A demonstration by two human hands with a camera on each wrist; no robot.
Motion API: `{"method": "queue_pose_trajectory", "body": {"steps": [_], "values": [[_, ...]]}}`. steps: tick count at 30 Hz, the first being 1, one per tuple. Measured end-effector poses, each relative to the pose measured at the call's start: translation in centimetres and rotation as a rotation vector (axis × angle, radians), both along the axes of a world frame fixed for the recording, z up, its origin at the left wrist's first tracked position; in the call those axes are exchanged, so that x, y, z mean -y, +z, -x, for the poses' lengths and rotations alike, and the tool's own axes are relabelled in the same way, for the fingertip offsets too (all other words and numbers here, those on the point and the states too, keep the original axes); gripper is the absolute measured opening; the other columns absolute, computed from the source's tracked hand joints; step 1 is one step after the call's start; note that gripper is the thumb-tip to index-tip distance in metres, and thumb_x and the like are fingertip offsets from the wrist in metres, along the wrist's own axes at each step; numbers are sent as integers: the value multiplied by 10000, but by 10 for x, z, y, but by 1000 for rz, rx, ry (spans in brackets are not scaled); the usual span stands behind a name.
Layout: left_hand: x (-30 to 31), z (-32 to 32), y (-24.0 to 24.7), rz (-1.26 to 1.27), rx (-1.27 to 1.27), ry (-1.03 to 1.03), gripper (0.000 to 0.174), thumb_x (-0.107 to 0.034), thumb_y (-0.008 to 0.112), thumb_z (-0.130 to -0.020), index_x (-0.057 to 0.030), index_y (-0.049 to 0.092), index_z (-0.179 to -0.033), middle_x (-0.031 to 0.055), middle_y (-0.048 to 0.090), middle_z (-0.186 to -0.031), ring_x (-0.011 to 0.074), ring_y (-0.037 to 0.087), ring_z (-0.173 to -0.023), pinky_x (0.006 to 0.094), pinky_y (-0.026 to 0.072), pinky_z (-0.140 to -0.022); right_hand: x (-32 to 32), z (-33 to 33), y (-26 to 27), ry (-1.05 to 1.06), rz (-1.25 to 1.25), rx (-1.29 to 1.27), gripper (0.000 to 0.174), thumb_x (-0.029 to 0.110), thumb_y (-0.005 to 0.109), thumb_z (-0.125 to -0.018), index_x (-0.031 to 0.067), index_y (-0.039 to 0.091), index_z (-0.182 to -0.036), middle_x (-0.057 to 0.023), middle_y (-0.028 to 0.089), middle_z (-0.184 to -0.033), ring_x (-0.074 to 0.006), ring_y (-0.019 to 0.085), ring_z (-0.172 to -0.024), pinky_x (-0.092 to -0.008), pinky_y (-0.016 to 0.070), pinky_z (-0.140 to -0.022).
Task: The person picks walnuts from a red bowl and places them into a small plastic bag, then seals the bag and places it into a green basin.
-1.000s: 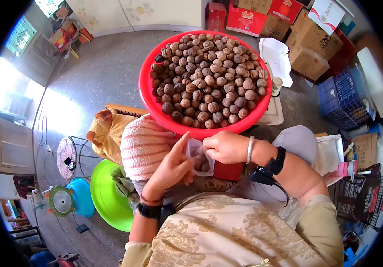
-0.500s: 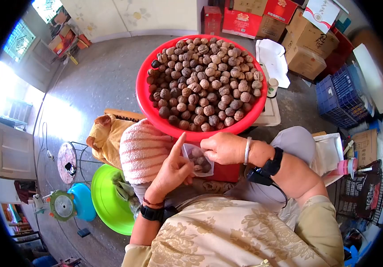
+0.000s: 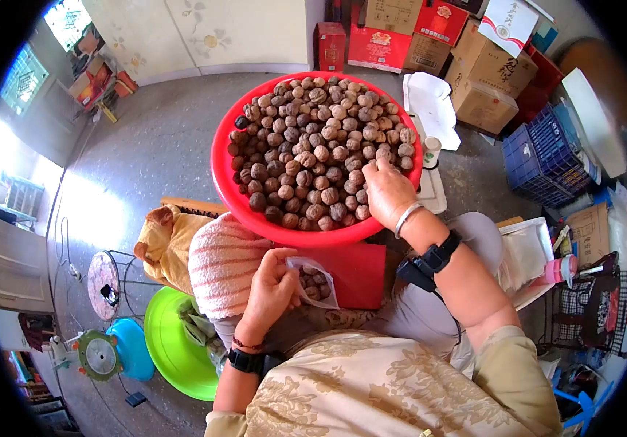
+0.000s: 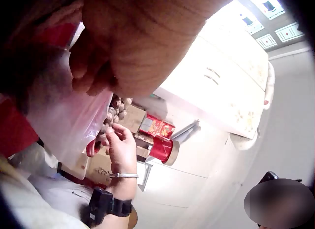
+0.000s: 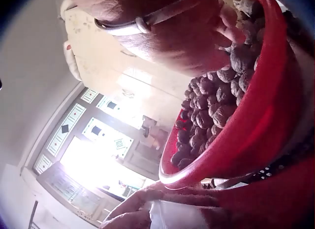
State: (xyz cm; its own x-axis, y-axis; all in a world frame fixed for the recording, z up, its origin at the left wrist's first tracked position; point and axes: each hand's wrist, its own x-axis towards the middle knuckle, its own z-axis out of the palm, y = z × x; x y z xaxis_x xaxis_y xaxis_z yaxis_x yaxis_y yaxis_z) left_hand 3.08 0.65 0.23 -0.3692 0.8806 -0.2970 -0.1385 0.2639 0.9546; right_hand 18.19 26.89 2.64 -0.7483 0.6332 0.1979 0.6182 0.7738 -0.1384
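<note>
Low in front of the lap, my left hand point(image 3: 269, 288) grips the rim of a small clear plastic bag point(image 3: 331, 297) with its fingers and thumb. Several walnuts point(image 3: 316, 282) lie inside the bag, whose mouth is spread. My right hand point(image 3: 390, 191) reaches over the near right side of a large red basin point(image 3: 320, 237) heaped with walnuts point(image 3: 302, 156). Its bent fingertips are in among the nuts; I cannot tell if they pinch one. In the left wrist view, the bag point(image 4: 64, 115) hangs below my left hand point(image 4: 133, 37).
Beneath the basin's near edge is a flat red surface point(image 3: 361, 273). A striped towel point(image 3: 226, 255) covers the left knee, with a green basin point(image 3: 175, 349) beside it. A white foam tray point(image 3: 430, 109), cardboard boxes point(image 3: 484, 105) and a blue crate point(image 3: 546, 160) stand to the right.
My right hand has left the bag and moved up and forward to the walnuts in the basin. My left index finger, pointing out before, is now bent at the bag's rim.
</note>
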Motion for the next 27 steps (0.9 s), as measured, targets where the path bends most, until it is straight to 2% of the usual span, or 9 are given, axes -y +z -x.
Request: {"method": "queue_pose_trajectory", "body": {"steps": [5, 11, 14, 17, 19, 22, 23, 26, 27], "values": [[3, 2, 3, -33, 16, 51, 313, -29, 514, -980, -53, 528, -1292, 9, 598, -702, 72, 535, -508, 222, 418, -439, -8, 5, -10, -31, -29, 104, 151, 91, 594, -894, 30, 609, -1032, -216, 619, -1092, -382, 692, -968, -483, 591, -785], [3, 4, 5, -30, 107, -11, 385, -29, 492, -970, -56, 525, -1352, 8, 593, -698, 69, 524, -499, 216, 415, -442, 4, -1, 17, -35, 13, 37, 183, 108, 653, -842, 45, 605, -1007, -206, 649, -1026, -387, 688, -939, -486, 574, -778], [1, 3, 4, -51, 120, 1, 382, -43, 498, -978, -50, 524, -1359, 9, 598, -699, 70, 526, -496, 210, 421, -447, 14, 1, 26, 260, 399, -280, 191, 129, 674, -831, 44, 628, -995, -190, 680, -944, -372, 690, -882, -468, 556, -776], [0, 4, 3, -25, 106, 12, 379, -52, 504, -984, -44, 520, -1363, 13, 602, -698, 74, 533, -497, 209, 427, -450, 41, 2, 45, 427, 765, -362, 211, 98, 725, -818, 35, 652, -1006, -163, 695, -900, -298, 710, -825, -392, 567, -752], [1, 4, 0, -48, 108, 10, 377, -57, 508, -989, -44, 519, -1366, 13, 603, -694, 77, 538, -499, 212, 431, -450, 55, 2, 59, 475, 824, -269, 246, 108, 737, -823, 42, 661, -1047, -139, 701, -917, -269, 707, -832, -369, 562, -752], [0, 3, 3, -44, 115, 7, 373, -57, 505, -992, -43, 520, -1364, 12, 606, -693, 79, 541, -501, 213, 433, -451, 64, 7, 43, 712, 838, -262, 278, 164, 747, -840, 47, 649, -1073, -140, 685, -981, -295, 682, -891, -397, 540, -797], [-1, 3, 4, -43, 114, 7, 373, -57, 505, -992, -43, 520, -1364, 12, 606, -693, 79, 541, -501, 213, 433, -451, 66, 2, 44, 609, 888, -151, 297, 180, 761, -838, 45, 640, -1074, -148, 671, -1000, -317, 674, -905, -412, 535, -812], [-1, 2, 5, -59, 125, 18, 372, -61, 510, -993, -42, 519, -1365, 15, 614, -699, 83, 553, -510, 215, 439, -457, 68, -1, 39, 611, 788, -153, 317, 202, 783, -832, 23, 626, -1040, -156, 655, -993, -340, 665, -896, -419, 534, -809], [-1, 2, 5, -39, 134, 21, 364, -64, 512, -994, -37, 520, -1357, 18, 617, -700, 87, 562, -516, 217, 449, -464, 68, -2, 39, 586, 736, -97, 364, 270, 791, -832, 11, 621, -1023, -170, 663, -988, -356, 670, -900, -430, 538, -811]]}}
